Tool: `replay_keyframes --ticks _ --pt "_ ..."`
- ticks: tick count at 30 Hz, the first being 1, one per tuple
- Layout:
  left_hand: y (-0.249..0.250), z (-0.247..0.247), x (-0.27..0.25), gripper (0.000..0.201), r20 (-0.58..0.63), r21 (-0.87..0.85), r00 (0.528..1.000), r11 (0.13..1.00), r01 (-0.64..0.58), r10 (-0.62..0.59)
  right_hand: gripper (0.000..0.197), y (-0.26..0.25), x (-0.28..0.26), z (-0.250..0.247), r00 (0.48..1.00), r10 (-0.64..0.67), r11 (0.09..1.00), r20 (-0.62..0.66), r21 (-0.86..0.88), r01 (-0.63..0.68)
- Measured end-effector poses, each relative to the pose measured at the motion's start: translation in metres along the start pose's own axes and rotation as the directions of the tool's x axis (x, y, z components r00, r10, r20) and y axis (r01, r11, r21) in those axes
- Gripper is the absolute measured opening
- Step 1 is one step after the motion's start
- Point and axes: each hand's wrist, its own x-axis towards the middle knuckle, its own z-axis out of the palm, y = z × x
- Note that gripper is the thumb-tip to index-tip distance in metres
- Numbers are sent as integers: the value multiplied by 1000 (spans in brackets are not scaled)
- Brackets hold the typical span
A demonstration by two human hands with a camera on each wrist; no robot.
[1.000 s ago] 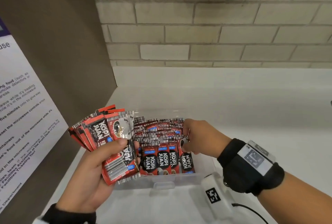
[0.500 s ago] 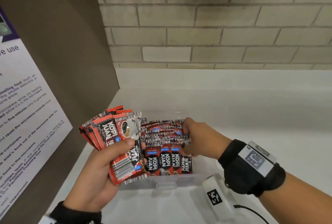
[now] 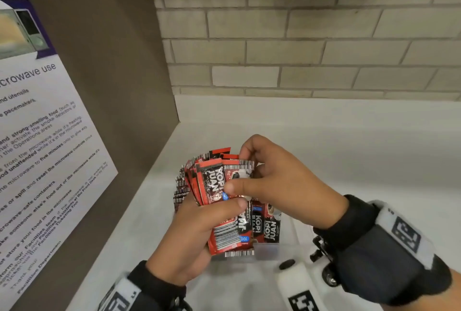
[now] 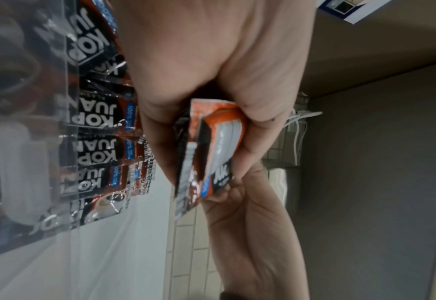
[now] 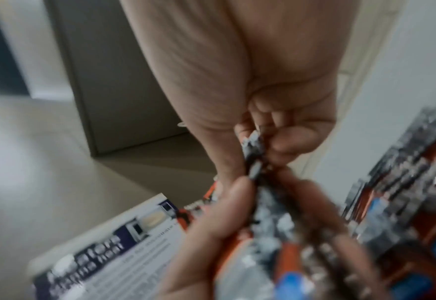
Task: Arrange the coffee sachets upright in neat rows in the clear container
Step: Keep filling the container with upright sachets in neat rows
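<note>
Right hand just left the clear container and now pinches the top sachet off the fan of sachets gripped in the left hand, so another's heading into the upright rows.

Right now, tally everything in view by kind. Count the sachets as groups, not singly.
Hands: 2, left hand and right hand
Sachet groups: 2, held bundle and boxed sachets
Clear container: 1
Microwave notice: 1
Total: 6
</note>
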Motion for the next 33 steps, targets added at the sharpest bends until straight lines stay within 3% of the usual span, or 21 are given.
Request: replay_keyframes --ticks 3,6,10,13,15,17,21,25,28,31,33 --pt "-1 1 0 46 -23 10 1000 1000 -13 14 34 2 1 0 996 -9 998 -92 -69 3" --pt "-2 2 2 41 -87 49 995 998 -43 47 36 -6 -1 3 979 -107 973 -176 -220 66" --pt "-7 8 2 31 -84 93 995 994 -53 61 45 -13 0 13 985 -135 912 -103 -401 83" --pt "-7 11 1 35 -68 51 997 998 -36 40 38 -13 4 11 995 -81 918 -59 -393 51" --pt "-8 10 1 41 -59 24 998 1000 -17 19 31 -12 6 9 999 -27 967 -43 -253 15" --pt "-9 8 1 42 -43 -9 999 1000 -3 3 26 -10 7 6 999 19 1000 -50 -6 -20" --pt "-9 2 3 41 3 -80 1000 997 16 -16 23 -3 7 4 993 72 946 -93 322 -38" --pt "-7 -1 2 73 77 -126 997 992 12 -2 16 0 9 4 975 66 870 -211 492 47" --pt "-7 -4 0 67 136 -163 990 986 45 -23 8 3 11 -2 957 81 800 -278 591 104" --pt "-6 -6 -2 47 108 -173 994 984 51 -33 12 5 11 -10 967 32 784 -252 607 132" --pt "-5 -10 -2 59 100 -195 995 980 25 -6 9 7 9 -18 981 -21 744 -191 652 143"
